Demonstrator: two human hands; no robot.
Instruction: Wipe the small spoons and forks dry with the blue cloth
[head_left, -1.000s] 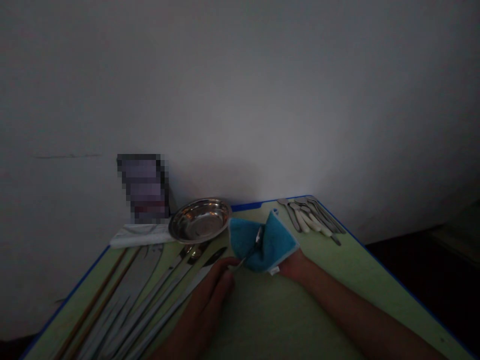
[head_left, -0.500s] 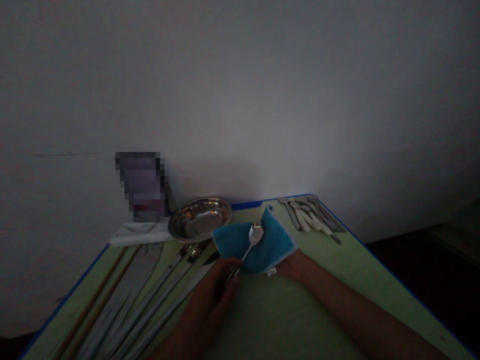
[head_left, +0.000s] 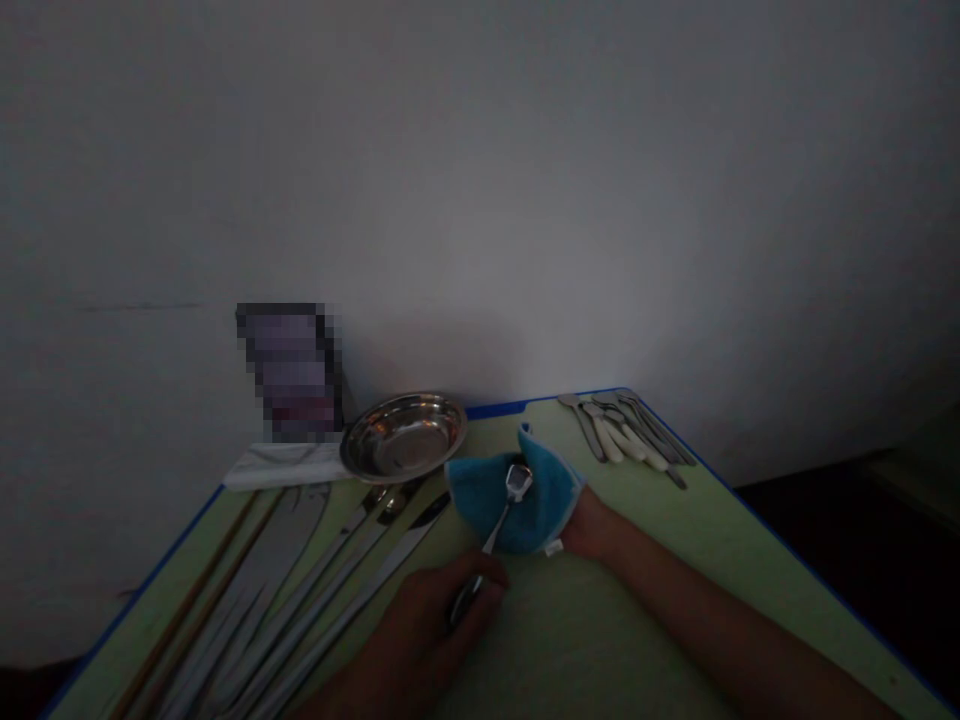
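Observation:
A shiny metal spoon (head_left: 517, 482) points away from me, its bowl in front of a blue cloth (head_left: 474, 492). My left hand (head_left: 457, 595) is closed round the spoon's handle. Beneath and behind the cloth is my right hand (head_left: 589, 525), its palm side covered and most of its fingers hidden. The cloth is draped over that hand and curls up around the spoon's bowl, with a small loop at its top and a white tag at its lower edge. Whether the bowl touches the cloth I cannot tell for certain.
A steel bowl (head_left: 405, 440) stands at the back of the green table (head_left: 600, 620). Several long utensils (head_left: 330, 580) and chopsticks (head_left: 199, 590) lie on the left. More cutlery (head_left: 622, 430) is piled back right. A blurred-out upright object (head_left: 291, 370) leans near the wall beside a white packet (head_left: 281, 467).
My left hand and the spoon have shifted slightly down and to the right. The cloth has folded inward, cupping more closely around the spoon's bowl.

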